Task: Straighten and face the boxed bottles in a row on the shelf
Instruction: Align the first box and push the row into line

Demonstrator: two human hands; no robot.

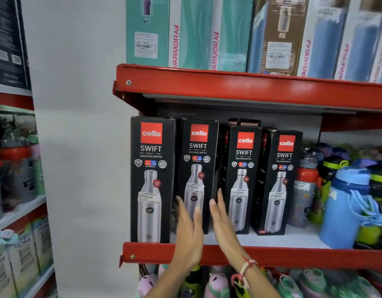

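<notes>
Several black "cello SWIFT" bottle boxes stand upright on the middle shelf [272, 239]. The leftmost box [151, 179] sits at the front edge. The second box [197, 168] stands a little further back. The third box [242, 179] and the fourth box [280, 181] are set further back and turned slightly. My left hand [189, 231] lies flat, fingers apart, at the lower left of the second box. My right hand [221, 218] is flat along that box's right side, in the gap before the third box. Neither hand is closed around the box.
Loose bottles stand to the right on the same shelf: a red-capped one [305, 186] and a blue one [347, 207]. Tall boxes [192, 33] fill the shelf above, behind its red lip [250, 87]. More bottles [216, 282] sit below. Another shelving unit [15, 168] is at left.
</notes>
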